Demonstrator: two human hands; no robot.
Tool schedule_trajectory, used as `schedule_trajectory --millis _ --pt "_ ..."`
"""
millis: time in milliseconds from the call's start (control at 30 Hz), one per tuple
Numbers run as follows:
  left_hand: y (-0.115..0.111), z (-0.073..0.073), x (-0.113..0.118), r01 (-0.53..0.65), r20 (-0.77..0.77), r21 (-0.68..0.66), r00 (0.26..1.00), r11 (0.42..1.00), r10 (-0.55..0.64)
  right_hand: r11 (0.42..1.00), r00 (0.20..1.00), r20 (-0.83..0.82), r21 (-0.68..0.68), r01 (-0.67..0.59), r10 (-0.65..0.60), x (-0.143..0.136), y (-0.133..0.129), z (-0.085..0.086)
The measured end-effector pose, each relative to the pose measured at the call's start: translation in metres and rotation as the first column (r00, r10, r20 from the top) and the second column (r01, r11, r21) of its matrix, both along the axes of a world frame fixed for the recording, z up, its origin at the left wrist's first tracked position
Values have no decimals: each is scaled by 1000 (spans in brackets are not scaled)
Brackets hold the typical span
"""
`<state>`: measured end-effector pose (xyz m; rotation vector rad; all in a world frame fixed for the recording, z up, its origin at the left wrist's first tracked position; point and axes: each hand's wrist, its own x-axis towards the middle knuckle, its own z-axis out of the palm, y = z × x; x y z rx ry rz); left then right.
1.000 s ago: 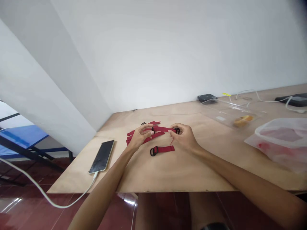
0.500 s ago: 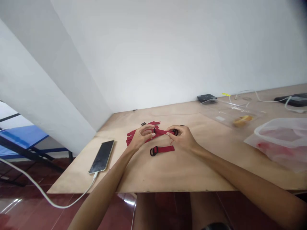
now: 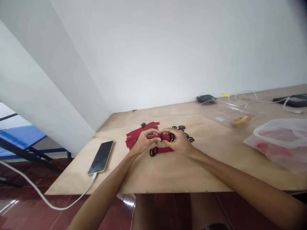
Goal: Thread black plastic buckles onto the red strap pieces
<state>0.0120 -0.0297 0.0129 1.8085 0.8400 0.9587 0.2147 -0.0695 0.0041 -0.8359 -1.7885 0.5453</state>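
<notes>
Between my two hands is a red strap point(image 3: 165, 137) with black buckles on it. My left hand point(image 3: 145, 140) pinches its left part near a dark buckle. Fingers of my right hand point(image 3: 178, 140) close on the right part, beside a black buckle point(image 3: 171, 137). Just below lies a second red strap point(image 3: 165, 149) with a black buckle point(image 3: 153, 151) at its left end. Several red strap pieces point(image 3: 134, 133) are piled behind and left of my left hand, a black slider point(image 3: 143, 125) on top. Loose black buckles point(image 3: 181, 127) lie behind my right hand.
A phone point(image 3: 101, 157) with a white charging cable point(image 3: 55, 207) lies at the left. On the right are a cloudy plastic tub point(image 3: 278, 140) with red contents, a clear container point(image 3: 223, 111) with a yellow item, a black box point(image 3: 206, 98) and a black device point(image 3: 292, 100).
My right hand has moved left toward my left hand, and the stretch of strap between them has shortened. The loose black buckles behind my right hand have come into view.
</notes>
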Motion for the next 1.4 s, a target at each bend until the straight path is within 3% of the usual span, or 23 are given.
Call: schedule_trajectory --millis 200,367,500,600,733,967,1200,1400 --pt "-3 3 -2 104 70 -105 993 989 -97 997 995 99 82 -10 2 0 -1 1" --pt "0 11 -14 112 99 -208 991 972 -93 990 997 -19 -113 78 -81 6 5 0" --pt "5 9 -22 192 321 -321 943 927 -84 927 964 -263 -347 -144 51 9 8 2" --pt "6 5 -22 251 389 -345 915 904 -106 861 914 -401 -444 -249 58 8 8 3" --pt "6 1 -18 264 354 -317 924 911 -145 840 892 -451 -473 -266 28 7 8 2" --pt "-1 6 -9 199 138 -317 977 928 -162 862 933 -347 -439 -255 99 9 11 -6" --pt "-3 7 -7 193 34 -242 981 951 -191 898 944 -313 -379 -225 104 9 14 -16" --pt "0 7 -7 161 20 -202 987 966 -160 907 967 -228 -375 -193 111 11 11 -7"
